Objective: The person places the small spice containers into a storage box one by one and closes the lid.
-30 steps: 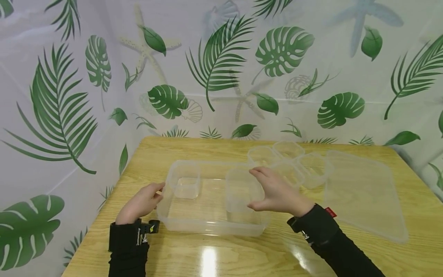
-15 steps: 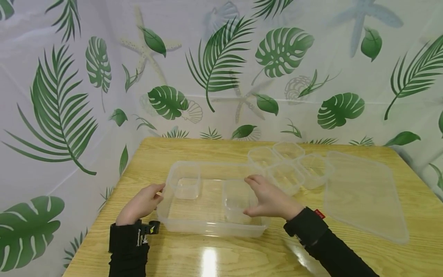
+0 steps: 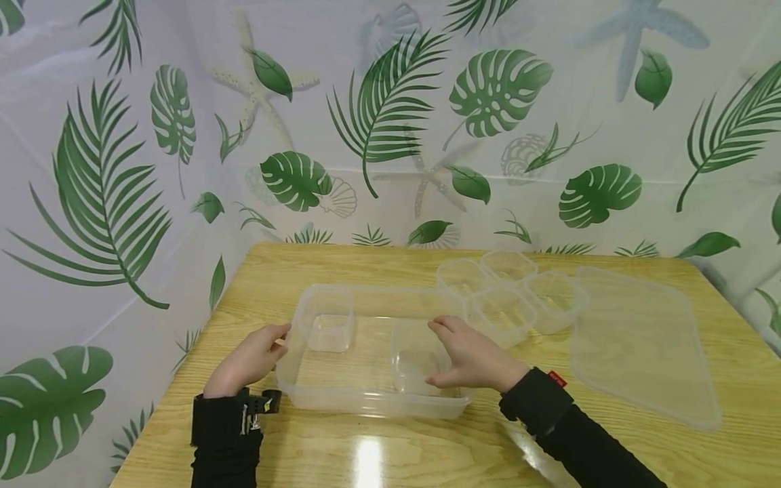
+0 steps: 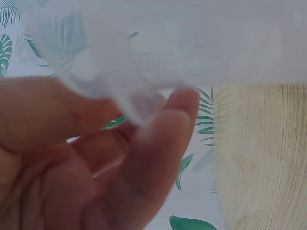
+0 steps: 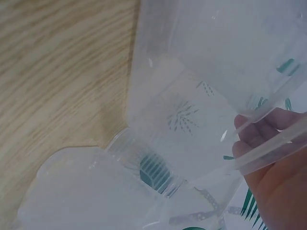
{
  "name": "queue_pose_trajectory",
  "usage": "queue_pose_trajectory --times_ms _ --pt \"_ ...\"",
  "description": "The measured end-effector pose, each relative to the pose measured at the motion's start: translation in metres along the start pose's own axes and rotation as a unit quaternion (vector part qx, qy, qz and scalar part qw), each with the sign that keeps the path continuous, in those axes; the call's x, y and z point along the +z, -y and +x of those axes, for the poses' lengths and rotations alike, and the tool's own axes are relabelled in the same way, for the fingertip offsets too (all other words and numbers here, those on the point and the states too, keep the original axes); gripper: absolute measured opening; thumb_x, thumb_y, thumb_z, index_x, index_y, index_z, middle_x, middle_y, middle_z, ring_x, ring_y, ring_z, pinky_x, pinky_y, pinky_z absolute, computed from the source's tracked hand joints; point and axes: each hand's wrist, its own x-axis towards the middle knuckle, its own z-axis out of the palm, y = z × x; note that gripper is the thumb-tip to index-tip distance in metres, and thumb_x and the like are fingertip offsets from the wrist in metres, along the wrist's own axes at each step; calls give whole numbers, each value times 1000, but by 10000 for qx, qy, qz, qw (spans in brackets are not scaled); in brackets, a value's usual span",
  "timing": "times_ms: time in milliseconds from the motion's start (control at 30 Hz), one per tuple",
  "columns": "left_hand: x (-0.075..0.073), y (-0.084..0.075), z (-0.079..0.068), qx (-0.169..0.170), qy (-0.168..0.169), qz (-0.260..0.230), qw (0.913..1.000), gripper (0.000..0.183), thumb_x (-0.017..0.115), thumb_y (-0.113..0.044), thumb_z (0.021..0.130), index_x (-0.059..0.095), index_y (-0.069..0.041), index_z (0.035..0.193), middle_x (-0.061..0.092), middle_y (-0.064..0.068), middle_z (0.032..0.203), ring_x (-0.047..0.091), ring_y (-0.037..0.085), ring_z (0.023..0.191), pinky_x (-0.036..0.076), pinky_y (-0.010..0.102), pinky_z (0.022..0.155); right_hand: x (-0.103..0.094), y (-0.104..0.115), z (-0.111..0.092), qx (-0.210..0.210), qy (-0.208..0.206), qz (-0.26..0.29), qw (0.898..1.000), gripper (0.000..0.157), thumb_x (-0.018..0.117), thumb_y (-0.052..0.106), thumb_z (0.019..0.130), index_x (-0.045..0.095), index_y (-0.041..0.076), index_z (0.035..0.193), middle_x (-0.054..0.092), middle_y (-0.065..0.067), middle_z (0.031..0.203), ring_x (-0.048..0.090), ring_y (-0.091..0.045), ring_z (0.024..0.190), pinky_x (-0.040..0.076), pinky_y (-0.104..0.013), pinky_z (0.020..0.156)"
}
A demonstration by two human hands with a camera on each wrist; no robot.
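A large clear plastic box [image 3: 366, 404] stands on the table in the head view. My left hand [image 3: 247, 359] holds its left rim, and in the left wrist view the thumb [image 4: 153, 148] and fingers pinch that rim. Inside the box, a small clear container [image 3: 329, 333] sits in the far left corner. At the near right corner, my right hand [image 3: 476, 356] grips a second small clear container [image 3: 410, 359] between thumb and fingers. Part of that container is hidden by the hand. In the right wrist view, the right fingers [image 5: 247, 134] show at a rim.
Several more small clear containers [image 3: 503, 315] cluster just beyond the box's far right corner. To their right, a flat translucent lid [image 3: 641, 346] lies on the wooden table [image 3: 317, 447]. A leaf-patterned sheet [image 3: 396, 203] hangs behind the table.
The right hand has brought the small container nearer and slightly left, lower into the box's near right corner. My left hand stays at the box's left rim.
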Motion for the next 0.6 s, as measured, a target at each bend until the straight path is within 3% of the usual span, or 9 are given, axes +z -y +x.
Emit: queue_pose_trajectory --times_ms 367,600 --pt "-1 -1 -1 -65 10 17 10000 42 46 0 90 36 9 130 45 25 121 54 30 94 47 33 66 -7 1 9 24 567 -157 9983 84 70 44 70 41 -14 123 42 -27 122 42 -36 111 40 -41 87" --pt "-1 -3 1 6 -26 243 9997 41 46 0 90 38 9 129 46 25 121 52 34 99 46 38 73 -14 0 24 -204 1005 -505 9934 84 70 47 69 44 -15 120 45 -27 118 45 -35 108 40 -40 88"
